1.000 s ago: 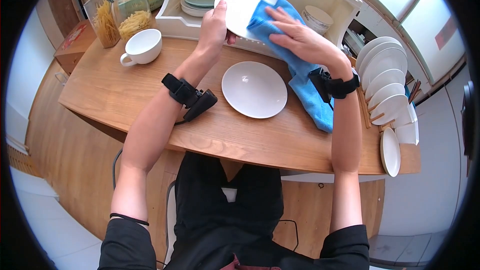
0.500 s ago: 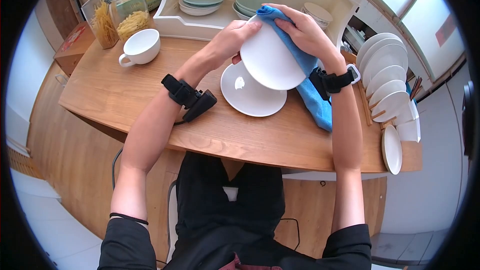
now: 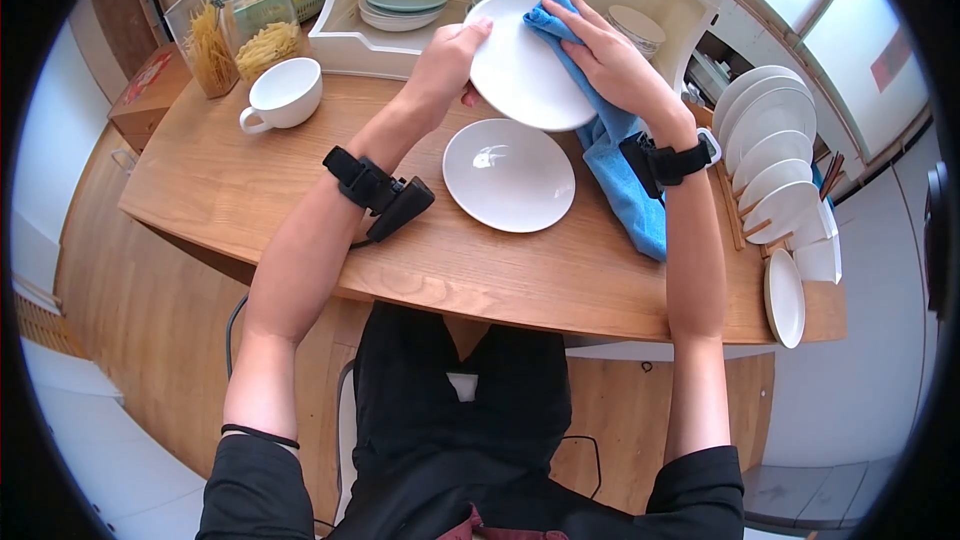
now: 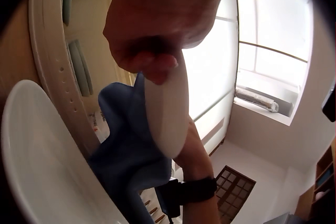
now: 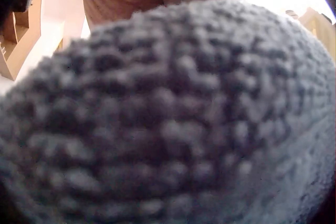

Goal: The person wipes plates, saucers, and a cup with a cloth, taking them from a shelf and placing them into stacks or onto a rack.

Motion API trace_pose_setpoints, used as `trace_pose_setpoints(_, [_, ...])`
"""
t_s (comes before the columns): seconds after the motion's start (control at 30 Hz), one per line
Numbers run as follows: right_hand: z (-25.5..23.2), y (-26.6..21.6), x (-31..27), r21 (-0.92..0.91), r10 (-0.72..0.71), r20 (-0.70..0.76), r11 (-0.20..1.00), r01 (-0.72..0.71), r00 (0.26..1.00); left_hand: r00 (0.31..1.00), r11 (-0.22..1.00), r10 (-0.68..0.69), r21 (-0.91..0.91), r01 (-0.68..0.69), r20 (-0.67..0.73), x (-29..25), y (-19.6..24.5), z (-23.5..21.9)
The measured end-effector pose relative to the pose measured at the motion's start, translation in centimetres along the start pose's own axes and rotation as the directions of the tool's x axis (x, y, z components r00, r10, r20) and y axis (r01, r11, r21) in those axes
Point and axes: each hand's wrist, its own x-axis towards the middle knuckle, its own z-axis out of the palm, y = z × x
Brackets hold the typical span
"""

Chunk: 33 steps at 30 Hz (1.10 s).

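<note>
My left hand (image 3: 440, 70) grips a white plate (image 3: 525, 75) by its left rim, thumb on the upper face and fingers curled beneath. The plate is held up and tilted above the table. At its right rim my right hand (image 3: 622, 62) holds a blue cloth (image 3: 628, 185) against the plate, and the cloth's long end hangs down to the tabletop. In the left wrist view the plate (image 4: 170, 108) shows edge-on, with the cloth (image 4: 128, 134) beside it. Cloth fills most of the right wrist view. A second white plate (image 3: 508, 178) lies on the table below.
A white cup (image 3: 287, 95) stands at the left near glass jars of pasta (image 3: 268, 50). Behind is a cream shelf (image 3: 370, 62) with stacked dishes. Several plates (image 3: 770, 130) stand in a rack at the right, and a small oval dish (image 3: 785, 298) leans near the table's right edge.
The held plate first moved right and toward me, over the lower plate, then back up and away. My right hand went from lying flat over the cloth to gripping it at the plate's rim.
</note>
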Motion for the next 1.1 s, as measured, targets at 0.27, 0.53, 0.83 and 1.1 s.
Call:
trace_pose_setpoints(0.27, [1.6, -1.9, 0.0, -0.123, -0.03, 0.054, 0.992, 0.036, 0.998, 0.988, 0.999, 0.022, 0.03, -0.017, -0.154, 0.1, 0.1, -0.5])
trace_pose_setpoints(0.53, [3.1, -5.2, 0.3, 0.108, -0.183, 0.097, 0.979, 0.173, 0.978, 0.979, 1.0, 0.029, 0.002, -0.029, -0.203, 0.3, -0.5, -0.5])
trace_pose_setpoints(0.83, [2.9, -5.1, 0.2, 0.052, -0.202, 0.092, 0.979, 0.197, 0.975, 0.969, 0.995, 0.08, -0.038, -0.091, -0.233, 0.5, -0.6, -0.8])
trace_pose_setpoints(1.1, [1.4, -1.7, 0.5, -0.076, -0.174, -0.051, 0.983, 0.169, 0.984, 0.939, 0.974, 0.101, -0.161, -0.161, -0.328, 0.5, -0.2, -1.3])
